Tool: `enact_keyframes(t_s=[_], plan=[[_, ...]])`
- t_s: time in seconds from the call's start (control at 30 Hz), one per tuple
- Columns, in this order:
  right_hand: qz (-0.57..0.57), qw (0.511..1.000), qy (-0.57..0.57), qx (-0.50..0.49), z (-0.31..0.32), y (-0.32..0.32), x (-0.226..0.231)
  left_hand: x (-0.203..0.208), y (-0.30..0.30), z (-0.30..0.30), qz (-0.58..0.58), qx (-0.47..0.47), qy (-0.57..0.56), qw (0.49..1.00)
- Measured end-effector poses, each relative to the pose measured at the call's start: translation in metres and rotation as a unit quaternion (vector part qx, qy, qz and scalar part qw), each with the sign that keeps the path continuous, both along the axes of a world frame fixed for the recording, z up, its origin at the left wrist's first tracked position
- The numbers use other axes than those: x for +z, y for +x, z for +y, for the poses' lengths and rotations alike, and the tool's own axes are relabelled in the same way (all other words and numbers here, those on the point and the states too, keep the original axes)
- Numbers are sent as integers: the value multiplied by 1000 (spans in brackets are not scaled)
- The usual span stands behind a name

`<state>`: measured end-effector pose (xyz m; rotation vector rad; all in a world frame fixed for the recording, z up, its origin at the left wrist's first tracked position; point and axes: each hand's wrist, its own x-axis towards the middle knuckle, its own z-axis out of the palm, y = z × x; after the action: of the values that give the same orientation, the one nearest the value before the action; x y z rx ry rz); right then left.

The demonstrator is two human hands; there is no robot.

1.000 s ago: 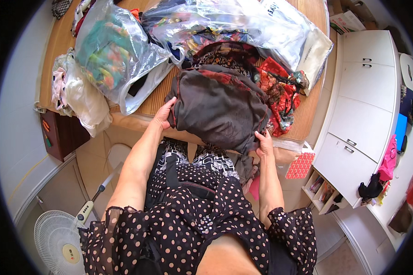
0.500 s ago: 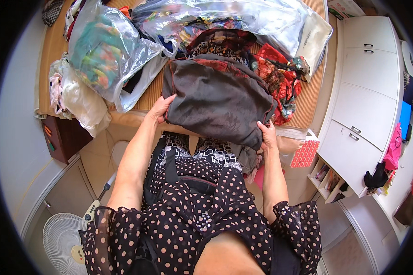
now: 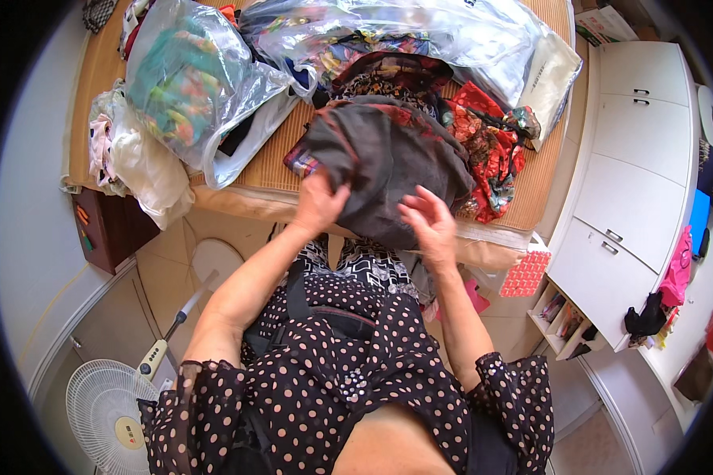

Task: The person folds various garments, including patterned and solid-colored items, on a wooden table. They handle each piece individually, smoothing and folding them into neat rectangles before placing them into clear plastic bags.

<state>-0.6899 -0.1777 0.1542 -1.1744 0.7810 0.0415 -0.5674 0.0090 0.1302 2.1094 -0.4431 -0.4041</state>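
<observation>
A dark grey-brown garment [image 3: 396,170] with reddish patterned edging lies in a rumpled bundle at the near edge of the mat-covered bed [image 3: 261,170]. My left hand [image 3: 322,203] is closed on its left side, where the cloth is folded inward; the fingertips are partly hidden. A bit of purple and red patterned cloth [image 3: 301,161] shows beside that hand. Over the garment's near right part, my right hand [image 3: 432,226] has its fingers apart and holds nothing. Red floral clothing [image 3: 491,150] lies right of the garment, and dark patterned cloth [image 3: 392,75] lies behind it.
Clear plastic bags of clothes, one at the left [image 3: 178,95] and a larger one [image 3: 451,36], cover the far bed. Cream cloth [image 3: 139,162] hangs over the left edge. A fan [image 3: 111,416] stands at lower left, a white cabinet [image 3: 634,166] at right.
The garment's left side has been folded inward, baring patterned cloth and mat. My left hand moved right with it. My right hand let go of the right edge and moved left, fingers spreading.
</observation>
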Motion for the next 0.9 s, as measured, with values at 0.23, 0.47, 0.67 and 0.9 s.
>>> enact_keyframes(t_s=[0.23, 0.47, 0.67, 0.9], plan=[[-26, 967, 214, -135, 39, 26, -30, 19, -50, -37, -204, -249, 94, 942], [93, 932, 289, -199, 24, 29, -66, 20, -36, 1, -90, -268, -35, 959], [17, 920, 369, -131, 16, 35, -12, 48, 34, 81, -273, -28, 137, 952], [1, 905, 414, -96, 59, 57, 30, 67, 106, 127, -398, 150, 303, 853]])
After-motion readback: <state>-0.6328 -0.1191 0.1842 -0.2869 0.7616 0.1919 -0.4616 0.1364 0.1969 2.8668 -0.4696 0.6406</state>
